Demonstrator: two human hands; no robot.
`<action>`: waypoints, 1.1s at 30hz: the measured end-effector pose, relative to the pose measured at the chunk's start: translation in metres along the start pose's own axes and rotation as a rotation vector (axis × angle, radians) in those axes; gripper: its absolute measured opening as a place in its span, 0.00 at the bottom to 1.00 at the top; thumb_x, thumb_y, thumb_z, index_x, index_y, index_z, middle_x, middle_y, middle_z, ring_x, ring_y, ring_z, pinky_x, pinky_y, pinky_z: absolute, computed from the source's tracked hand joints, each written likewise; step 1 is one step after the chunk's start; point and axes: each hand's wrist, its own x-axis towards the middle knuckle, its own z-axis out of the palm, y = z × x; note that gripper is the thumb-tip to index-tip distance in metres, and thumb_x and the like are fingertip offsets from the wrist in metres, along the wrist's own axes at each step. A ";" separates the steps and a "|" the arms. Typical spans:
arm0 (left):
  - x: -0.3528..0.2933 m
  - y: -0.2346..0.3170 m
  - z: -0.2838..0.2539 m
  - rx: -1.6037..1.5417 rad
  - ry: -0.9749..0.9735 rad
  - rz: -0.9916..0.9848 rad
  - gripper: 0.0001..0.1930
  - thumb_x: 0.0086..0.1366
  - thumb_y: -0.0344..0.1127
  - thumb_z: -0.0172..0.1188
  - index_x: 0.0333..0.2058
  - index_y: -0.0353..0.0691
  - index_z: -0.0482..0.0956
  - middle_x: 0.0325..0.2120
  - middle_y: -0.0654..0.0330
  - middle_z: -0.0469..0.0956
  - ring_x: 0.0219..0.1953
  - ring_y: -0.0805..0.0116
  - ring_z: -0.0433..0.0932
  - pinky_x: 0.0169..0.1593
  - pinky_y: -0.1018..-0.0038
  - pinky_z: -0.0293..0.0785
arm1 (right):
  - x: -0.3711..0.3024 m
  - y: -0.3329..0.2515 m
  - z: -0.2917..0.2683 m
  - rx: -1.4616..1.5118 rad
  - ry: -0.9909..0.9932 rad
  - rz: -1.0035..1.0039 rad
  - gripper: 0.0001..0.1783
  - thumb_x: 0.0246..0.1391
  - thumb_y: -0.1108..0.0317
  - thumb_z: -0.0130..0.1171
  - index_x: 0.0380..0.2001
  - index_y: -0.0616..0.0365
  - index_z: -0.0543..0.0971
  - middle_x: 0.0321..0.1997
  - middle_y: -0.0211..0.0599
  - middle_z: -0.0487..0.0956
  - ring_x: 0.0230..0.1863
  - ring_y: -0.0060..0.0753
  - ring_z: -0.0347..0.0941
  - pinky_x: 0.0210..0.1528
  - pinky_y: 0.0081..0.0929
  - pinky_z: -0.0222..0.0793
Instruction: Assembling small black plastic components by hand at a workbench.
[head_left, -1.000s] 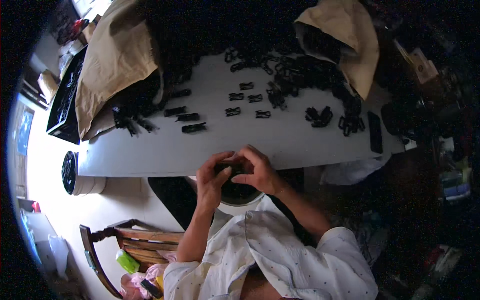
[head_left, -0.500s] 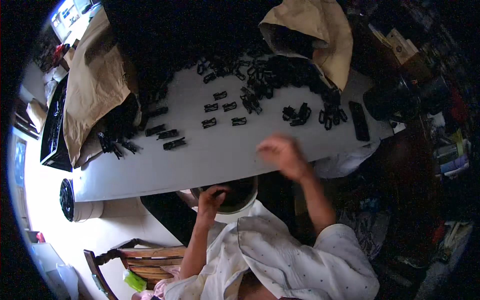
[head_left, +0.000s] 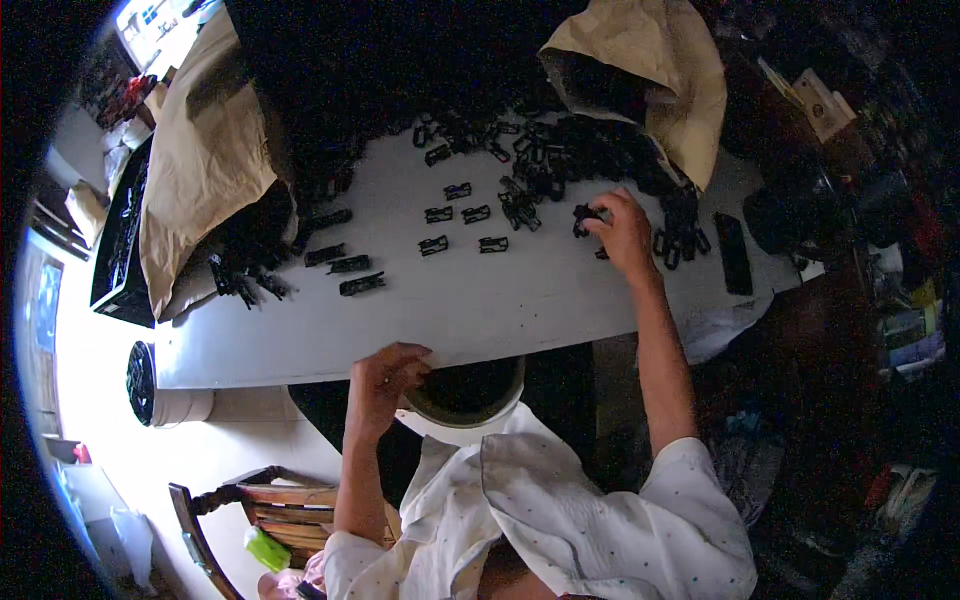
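Observation:
My right hand (head_left: 625,240) reaches over the right half of the pale table, thumb and fingers closed on a small black plastic part (head_left: 584,218) among a small cluster. At the table's front edge is my left hand (head_left: 380,385), its fingers bent and partly apart, with nothing visible in them. Just right of it, below the edge, a round bucket (head_left: 462,412) has a dark inside. Several black clip-like parts, one of them a lone piece (head_left: 493,244), lie spaced out mid-table. More lie at the left, including another black part (head_left: 361,284).
A dark heap of parts (head_left: 590,148) spreads from an open brown paper bag (head_left: 690,90) at the back right. Another brown bag (head_left: 205,170) lies at the left beside a black crate (head_left: 112,270). A dark flat object (head_left: 733,253) rests near the right edge. A wooden chair (head_left: 285,515) stands lower left.
My right hand has moved forward and right from the table's front onto the small cluster of parts. My left hand has shifted left and up from over the bucket to the table edge.

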 end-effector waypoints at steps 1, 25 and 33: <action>0.003 -0.001 0.001 -0.246 0.018 -0.038 0.09 0.56 0.20 0.48 0.36 0.28 0.74 0.29 0.57 0.76 0.34 0.71 0.75 0.37 0.79 0.71 | 0.001 -0.003 -0.003 0.056 0.020 0.001 0.12 0.40 0.72 0.64 0.29 0.59 0.72 0.34 0.38 0.71 0.31 0.39 0.71 0.31 0.36 0.65; 0.106 0.026 0.126 -0.568 -0.168 0.010 0.13 0.61 0.32 0.52 0.44 0.36 0.68 0.31 0.56 0.75 0.29 0.67 0.75 0.32 0.72 0.74 | -0.030 -0.031 0.022 0.093 0.060 -0.119 0.10 0.44 0.76 0.58 0.33 0.61 0.73 0.31 0.40 0.73 0.31 0.38 0.72 0.33 0.30 0.67; 0.126 0.001 0.125 -0.442 -0.078 -0.040 0.07 0.57 0.29 0.55 0.36 0.36 0.71 0.28 0.60 0.74 0.25 0.71 0.72 0.29 0.75 0.72 | -0.038 -0.032 0.000 0.557 -0.207 0.162 0.10 0.44 0.75 0.58 0.32 0.59 0.70 0.30 0.37 0.69 0.31 0.28 0.68 0.34 0.31 0.67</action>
